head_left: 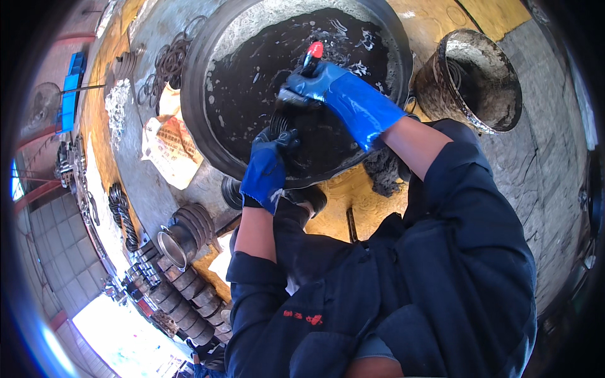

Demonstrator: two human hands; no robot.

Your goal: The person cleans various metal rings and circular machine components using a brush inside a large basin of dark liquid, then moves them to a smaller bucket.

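Observation:
Before me is a wide black tub (194, 107) of dark liquid, with pale foam along its far inner wall. My left hand (266, 165), in a blue rubber glove, is closed on a small stack of dark rings (279, 124) over the tub's near side. My right hand (318, 84), in a wet blue glove, grips a tool with a red-tipped black handle (314, 51) just beyond the rings. The tool's working end is smeared by motion, so its kind cannot be told.
A crusted metal bucket (441, 85) with dark rings inside stands right of the tub. On the left lie loose black rings (171, 62), a printed sack (169, 150) and stacked larger rings (194, 225). Metal cylinders (189, 302) stand in rows at lower left.

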